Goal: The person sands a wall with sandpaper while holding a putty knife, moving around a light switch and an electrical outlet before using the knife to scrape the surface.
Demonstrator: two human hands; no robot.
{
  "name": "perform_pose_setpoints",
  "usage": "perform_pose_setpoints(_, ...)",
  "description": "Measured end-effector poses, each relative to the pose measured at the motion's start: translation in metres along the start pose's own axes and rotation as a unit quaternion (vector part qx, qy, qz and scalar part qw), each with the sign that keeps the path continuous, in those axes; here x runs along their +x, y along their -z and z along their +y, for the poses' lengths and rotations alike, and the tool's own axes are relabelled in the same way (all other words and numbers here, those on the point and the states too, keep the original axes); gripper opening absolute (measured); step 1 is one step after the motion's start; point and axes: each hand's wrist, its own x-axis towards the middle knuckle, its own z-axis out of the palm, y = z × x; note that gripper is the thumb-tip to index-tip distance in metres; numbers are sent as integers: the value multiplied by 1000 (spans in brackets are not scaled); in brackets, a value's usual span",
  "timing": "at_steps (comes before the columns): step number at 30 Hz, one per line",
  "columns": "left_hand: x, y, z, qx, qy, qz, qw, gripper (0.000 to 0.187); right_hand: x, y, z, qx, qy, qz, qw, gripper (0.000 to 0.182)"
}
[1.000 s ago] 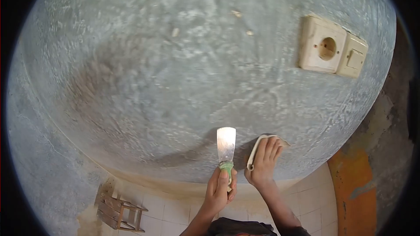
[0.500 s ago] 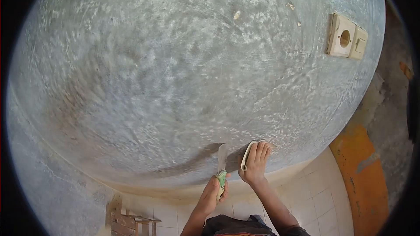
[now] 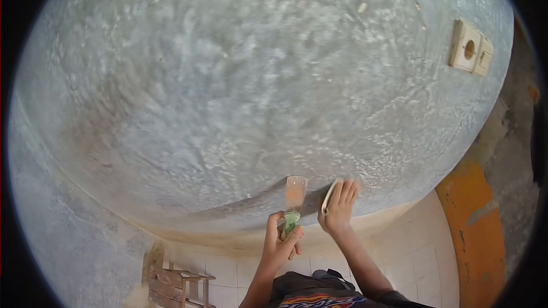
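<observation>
My left hand (image 3: 275,246) is closed around the green handle of a putty knife (image 3: 295,193). The blade points up, its broad face toward me, with reddish-brown smears on the metal. Pressed flat to the wall, my right hand (image 3: 339,208) has its fingers over a folded piece of sandpaper (image 3: 329,197), whose pale curled edge shows at the left of the hand. Before me stands the rough grey-blue wall (image 3: 228,97), patchy with whitish marks. Both hands are low on it, close to each other.
A socket and switch plate (image 3: 471,48) sits at the wall's upper right. An orange-painted surface (image 3: 474,222) lies at the right. A worn wooden stool (image 3: 180,282) stands at lower left on the white tiled floor (image 3: 228,276).
The putty knife has turned in my left hand, so its blade now shows broad side instead of nearly edge-on. My right hand has shifted slightly up along the wall. The view has tilted a little.
</observation>
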Motion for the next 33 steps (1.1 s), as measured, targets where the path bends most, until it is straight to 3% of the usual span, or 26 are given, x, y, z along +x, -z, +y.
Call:
perform_pose_setpoints(2, 5, 6, -9, -19, -19, -7, 1000, 39, -2, -6, -1, 6, -17, -46, 999, 77)
perform_pose_setpoints(4, 7, 5, -9, -31, -44, -17, 998, 34, 49, 29, -6, 5, 43, 72, 996, 75)
perform_pose_setpoints(6, 8, 3, -9, -59, 14, -41, 997, 33, 121, 93, -24, 5, 42, 86, 995, 74)
perform_pose_setpoints(9, 11, -3, -18, -54, -5, -64, 996, 44, 170, 121, -39, -15, 29, 129, 991, 73)
perform_pose_setpoints(11, 11, -8, -20, -68, -4, -54, 996, 45, 144, 90, -29, -24, 47, 106, 993, 73)
perform_pose_setpoints(14, 13, -12, -24, -88, 3, -37, 995, 47, 41, 18, -7, -5, 66, 25, 998, 70)
perform_pose_setpoints(16, 14, -14, -25, -91, 5, -25, 996, 48, 28, 26, -7, 12, 63, -9, 998, 68)
perform_pose_setpoints(18, 16, -14, -25, -80, -4, -21, 997, 49, 31, 26, -4, 28, 57, -41, 997, 65)
perform_pose_setpoints(21, 18, -12, -23, -55, -6, -19, 998, 46, 107, 90, -34, 52, 71, 26, 996, 68)
perform_pose_setpoints(23, 18, -14, -16, -55, -7, -12, 998, 44, 125, 109, -50, 76, 130, -38, 988, 67)
perform_pose_setpoints(26, 19, -12, -13, -40, -32, 2, 999, 39, 75, 72, -54, 81, 171, -113, 975, 63)
perform_pose_setpoints(31, 21, 15, -2, 33, -57, -18, 998, 32, 106, 84, -71, -23, 161, -32, 986, 59)
perform_pose_setpoints(33, 26, 28, 11, 39, -80, -31, 996, 37, 95, 79, -85, -9, 134, -46, 990, 58)
